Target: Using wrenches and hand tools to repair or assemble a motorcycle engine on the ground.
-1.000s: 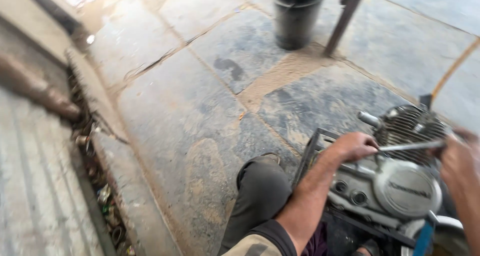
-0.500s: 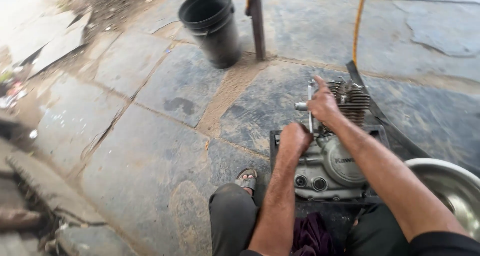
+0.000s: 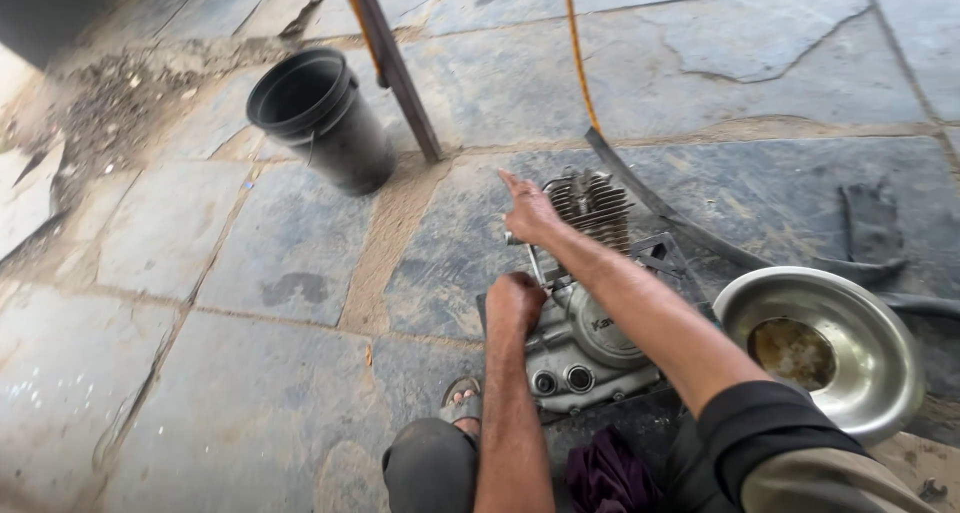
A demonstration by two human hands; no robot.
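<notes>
Small motorcycle engine (image 3: 585, 338) sits on the stone-slab floor (image 3: 250, 393) right in front of the person's knees, finned cylinder (image 3: 592, 201) pointing away from the camera. Left hand (image 3: 514, 303) is a closed fist pressed on the near-left edge of the crankcase, fingers curled tight (whether they hold anything I cannot tell). Right hand (image 3: 528, 211) is over the left side of the finned cylinder, index finger stretched out, other fingers loosely bent, nothing clearly gripped. Steel bowl (image 3: 815, 348) with brownish residue sits just right of the engine. Black bucket (image 3: 322, 121) stands well apart, up left, beside a slanted dark bar (image 3: 395, 68). Curved black rubber strip (image 3: 660, 208) runs behind the engine. Purple rag (image 3: 610, 473) by the knees
</notes>
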